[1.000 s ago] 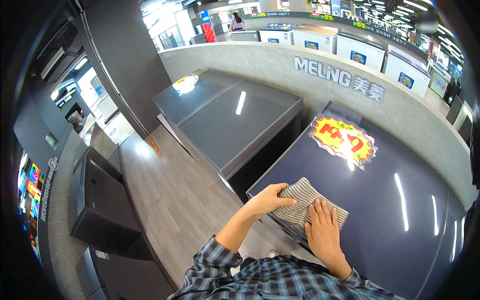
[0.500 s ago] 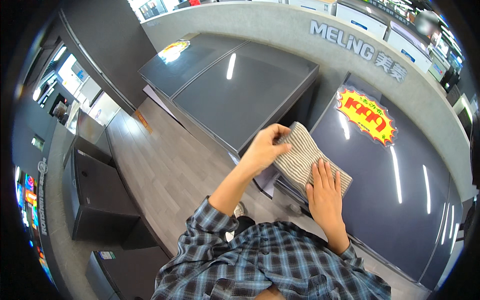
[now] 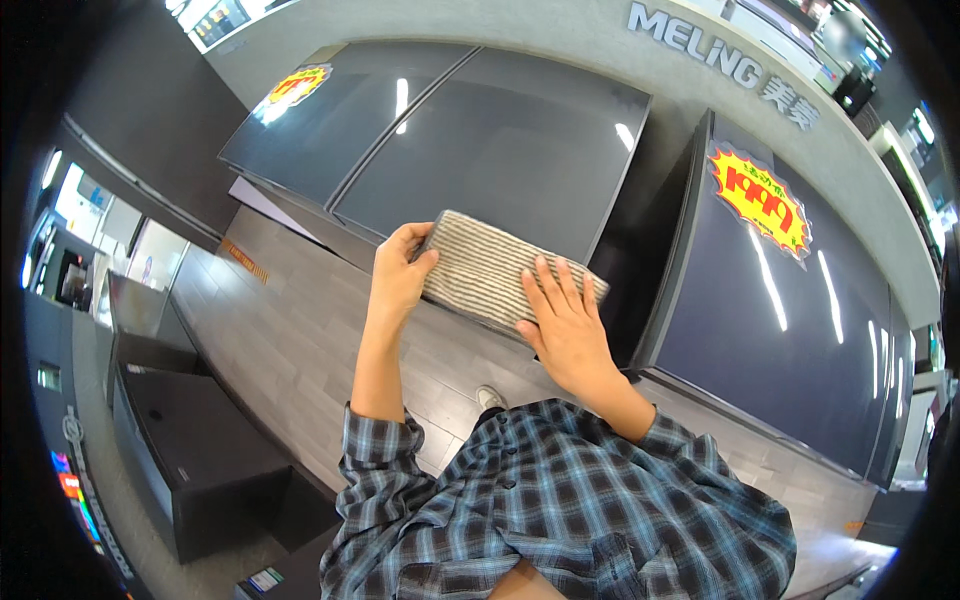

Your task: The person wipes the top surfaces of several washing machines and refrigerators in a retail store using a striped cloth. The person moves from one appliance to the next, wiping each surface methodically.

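Observation:
A folded cloth (image 3: 475, 268) with beige and dark stripes is held up in front of me, before the lower edge of a large glossy dark appliance (image 3: 500, 140) that looks like a refrigerator. My left hand (image 3: 400, 278) grips the cloth's left end, thumb on top and fingers curled round the edge. Flat on the cloth's right part lies my right hand (image 3: 572, 335), its fingers stretched out and slightly spread. The underside of the cloth is hidden, so I cannot tell whether it touches the appliance.
To the right stands another glossy dark appliance (image 3: 770, 300) bearing a yellow-and-red starburst sign (image 3: 760, 200). A similar sign (image 3: 298, 88) sits on the left one. A low dark cabinet (image 3: 205, 430) is at the left, beside grey plank flooring (image 3: 270, 310). A grey wall (image 3: 560, 35) curves behind.
Both hands and the cloth have moved left, away from the right appliance to in front of the left one. The cloth lies more level across the view. My view has turned too.

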Demonstrator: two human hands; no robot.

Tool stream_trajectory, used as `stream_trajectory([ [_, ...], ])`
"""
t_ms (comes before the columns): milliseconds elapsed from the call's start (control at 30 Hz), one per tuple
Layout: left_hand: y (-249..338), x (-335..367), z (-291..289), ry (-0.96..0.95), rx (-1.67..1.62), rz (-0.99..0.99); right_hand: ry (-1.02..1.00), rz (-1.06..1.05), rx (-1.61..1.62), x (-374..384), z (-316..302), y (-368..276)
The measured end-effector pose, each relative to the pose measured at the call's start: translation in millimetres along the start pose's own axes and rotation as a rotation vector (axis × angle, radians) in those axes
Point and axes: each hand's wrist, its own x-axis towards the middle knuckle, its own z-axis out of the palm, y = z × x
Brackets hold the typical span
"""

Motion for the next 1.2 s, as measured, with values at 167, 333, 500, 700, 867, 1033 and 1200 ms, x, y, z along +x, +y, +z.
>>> stream_trajectory([
  [167, 0.8, 2.4, -9.5, 0.188, 0.619, 0.197, 0.028, 0.038, -0.105, 26.5, 20.5, -28.8],
  [333, -24.8, -6.2, 6.2, -0.142, 0.774, 0.588, 0.079, 0.121, -0.144, 35.8, 27.4, -42.2],
  [500, -25.9, -6.7, 19.8, -0.252, 1.104, 0.660, 0.093, 0.172, -0.143, 39.1, 26.9, -43.3],
  [700, -19.5, 21.0, 31.3, -0.372, 1.113, 0.544, -0.008, 0.139, -0.192, 55.1, 22.2, -17.8],
  [867, -9.0, 62.0, 51.5, -0.477, 1.171, 0.408, -0.138, 0.150, -0.204, 89.9, 14.1, 19.1],
  [1033, -9.0, 100.0, 79.0, -0.581, 1.200, 0.315, -0.202, 0.218, -0.247, 112.8, 12.2, 59.2],
  [1200, -6.0, 150.7, 131.0, -0.561, 1.222, 0.333, -0.172, 0.244, -0.269, 143.8, 1.3, 125.3],
])
